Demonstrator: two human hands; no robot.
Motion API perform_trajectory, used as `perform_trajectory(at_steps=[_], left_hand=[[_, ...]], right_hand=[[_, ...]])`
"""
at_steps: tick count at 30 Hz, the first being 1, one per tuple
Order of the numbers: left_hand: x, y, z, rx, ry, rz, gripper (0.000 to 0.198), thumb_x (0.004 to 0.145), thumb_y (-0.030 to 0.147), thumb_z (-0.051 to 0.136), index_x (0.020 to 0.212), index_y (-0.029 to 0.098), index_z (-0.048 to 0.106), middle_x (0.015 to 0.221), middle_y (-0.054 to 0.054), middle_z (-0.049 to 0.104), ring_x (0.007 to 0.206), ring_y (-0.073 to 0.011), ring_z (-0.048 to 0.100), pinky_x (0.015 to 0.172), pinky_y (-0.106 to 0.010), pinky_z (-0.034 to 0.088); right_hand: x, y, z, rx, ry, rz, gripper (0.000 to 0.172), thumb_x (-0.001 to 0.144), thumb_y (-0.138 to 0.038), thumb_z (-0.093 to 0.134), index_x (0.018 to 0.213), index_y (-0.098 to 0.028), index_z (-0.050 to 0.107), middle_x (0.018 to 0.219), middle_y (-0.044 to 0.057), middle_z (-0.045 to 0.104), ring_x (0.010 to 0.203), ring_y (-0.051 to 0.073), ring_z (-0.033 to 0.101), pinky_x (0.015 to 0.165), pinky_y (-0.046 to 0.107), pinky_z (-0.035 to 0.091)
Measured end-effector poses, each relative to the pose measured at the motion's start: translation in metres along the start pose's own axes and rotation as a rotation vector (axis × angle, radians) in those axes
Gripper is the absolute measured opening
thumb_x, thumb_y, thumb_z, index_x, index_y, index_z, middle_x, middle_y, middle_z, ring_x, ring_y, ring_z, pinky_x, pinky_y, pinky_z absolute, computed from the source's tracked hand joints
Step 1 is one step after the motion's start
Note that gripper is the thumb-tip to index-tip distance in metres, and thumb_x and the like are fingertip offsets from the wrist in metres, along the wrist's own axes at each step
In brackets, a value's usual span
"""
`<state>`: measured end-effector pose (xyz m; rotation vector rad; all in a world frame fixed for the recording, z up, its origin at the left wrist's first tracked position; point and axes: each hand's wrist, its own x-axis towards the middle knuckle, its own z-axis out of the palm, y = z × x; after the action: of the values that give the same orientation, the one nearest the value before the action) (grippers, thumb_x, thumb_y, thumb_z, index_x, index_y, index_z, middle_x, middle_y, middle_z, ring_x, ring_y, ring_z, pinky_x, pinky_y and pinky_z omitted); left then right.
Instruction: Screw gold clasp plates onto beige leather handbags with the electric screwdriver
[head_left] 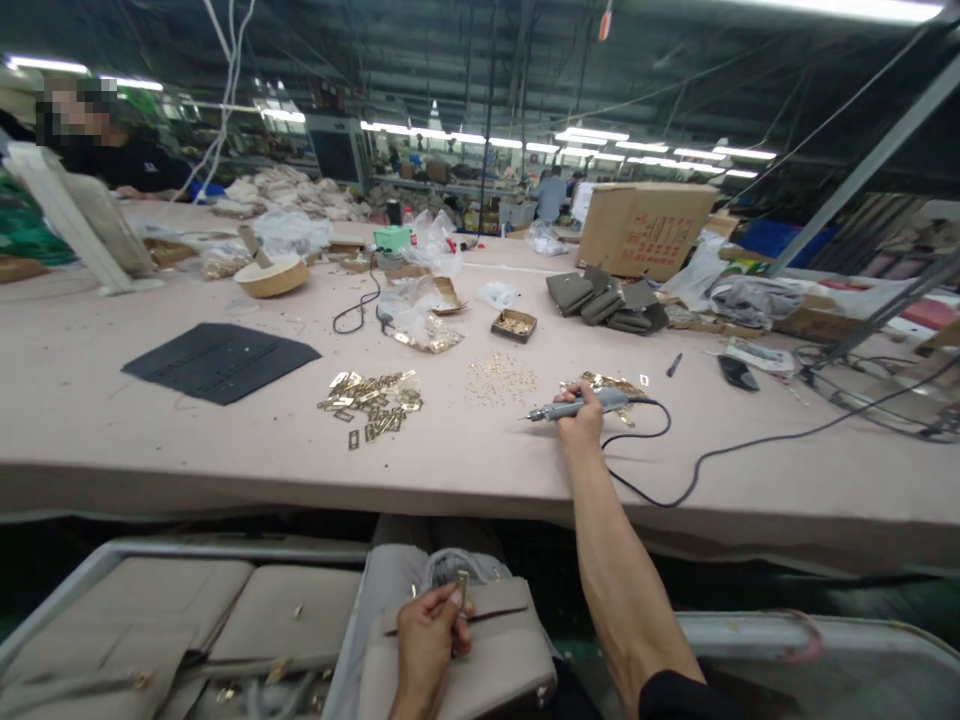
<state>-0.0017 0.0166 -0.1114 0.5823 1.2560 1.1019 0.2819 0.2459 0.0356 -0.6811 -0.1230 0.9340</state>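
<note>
My right hand [579, 417] reaches out over the table and is closed round a grey corded electric screwdriver [581, 405] lying near a small heap of gold fittings [611, 384]. My left hand [427, 640] is low, below the table edge, pinching a small gold metal buckle [462, 588] against a beige handbag [480, 650] on my lap. A pile of gold buckle plates [371, 400] and a scatter of small gold screws [501, 378] lie on the table in front of me.
A dark leather panel [221, 360] lies at left. Dark bag pieces [604, 300], a small box of fittings [514, 324], a cardboard carton [645, 228] and plastic bags sit farther back. More beige bags [187, 620] fill a bin at lower left. A person sits at far left.
</note>
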Motion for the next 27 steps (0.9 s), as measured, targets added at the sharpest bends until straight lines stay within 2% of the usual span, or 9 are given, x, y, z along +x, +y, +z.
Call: perform_trajectory(at_steps=[2,4,6,10,13,16,20,27], left_hand=[[-0.004,0.002,0.003,0.018,-0.008,0.011,0.051,0.061,0.053,0.087,0.075,0.006,0.075,0.046,-0.006,0.066,0.030,-0.0103,0.046,0.033,-0.021,0.032],[-0.006,0.000,0.003,0.004,0.015,-0.019,0.047,0.064,0.049,0.086,0.080,0.006,0.075,0.051,-0.006,0.069,0.033,-0.0110,0.051,0.035,-0.021,0.036],[-0.006,-0.004,0.003,-0.008,0.039,-0.046,0.045,0.067,0.045,0.084,0.084,0.006,0.075,0.057,-0.007,0.072,0.036,-0.0114,0.054,0.037,-0.022,0.038],[-0.009,-0.007,0.005,-0.024,0.072,-0.055,0.040,0.070,0.040,0.082,0.088,0.006,0.072,0.067,-0.009,0.076,0.036,-0.0114,0.056,0.037,-0.022,0.042],[-0.011,-0.005,0.007,-0.027,0.073,-0.043,0.036,0.071,0.037,0.081,0.087,0.006,0.071,0.065,-0.008,0.075,0.035,-0.0119,0.056,0.035,-0.022,0.043],[-0.011,-0.004,0.008,-0.019,0.068,-0.031,0.033,0.071,0.036,0.079,0.084,0.007,0.071,0.063,-0.007,0.075,0.035,-0.0119,0.056,0.034,-0.023,0.043],[-0.010,-0.004,0.007,-0.002,0.066,-0.031,0.032,0.071,0.038,0.080,0.081,0.008,0.073,0.061,-0.006,0.074,0.035,-0.0126,0.057,0.035,-0.023,0.045],[-0.011,-0.003,0.007,0.016,0.057,-0.032,0.031,0.072,0.039,0.080,0.080,0.009,0.075,0.055,-0.005,0.071,0.034,-0.0133,0.056,0.035,-0.023,0.045]], right_hand=[[-0.030,-0.008,-0.006,-0.015,-0.071,0.034,0.017,0.093,-0.021,0.064,0.084,-0.020,0.049,0.072,-0.007,0.053,0.050,0.003,0.047,0.052,0.016,0.049],[-0.064,-0.012,-0.012,-0.025,-0.240,0.047,0.017,0.092,-0.023,0.066,0.086,-0.020,0.051,0.076,-0.006,0.055,0.052,0.004,0.049,0.054,0.018,0.050],[-0.102,-0.012,-0.017,-0.076,-0.333,0.060,0.018,0.090,-0.022,0.068,0.084,-0.020,0.051,0.077,-0.005,0.056,0.054,0.005,0.050,0.055,0.019,0.050],[-0.174,0.001,-0.030,-0.227,-0.377,0.065,0.021,0.083,-0.019,0.075,0.085,-0.021,0.055,0.074,-0.004,0.057,0.054,0.007,0.051,0.055,0.022,0.049],[-0.207,0.020,-0.042,-0.339,-0.426,0.029,0.019,0.083,-0.021,0.078,0.083,-0.020,0.059,0.072,-0.002,0.059,0.052,0.008,0.051,0.054,0.025,0.047],[-0.222,0.040,-0.051,-0.398,-0.469,-0.019,0.017,0.085,-0.023,0.077,0.080,-0.018,0.061,0.070,-0.002,0.059,0.051,0.009,0.051,0.054,0.026,0.046],[-0.228,0.059,-0.059,-0.468,-0.507,-0.058,0.017,0.087,-0.024,0.078,0.082,-0.019,0.063,0.068,-0.002,0.060,0.051,0.010,0.052,0.052,0.027,0.045],[-0.230,0.074,-0.068,-0.559,-0.542,-0.090,0.015,0.089,-0.023,0.078,0.084,-0.020,0.064,0.065,-0.003,0.058,0.051,0.012,0.054,0.052,0.027,0.044]])
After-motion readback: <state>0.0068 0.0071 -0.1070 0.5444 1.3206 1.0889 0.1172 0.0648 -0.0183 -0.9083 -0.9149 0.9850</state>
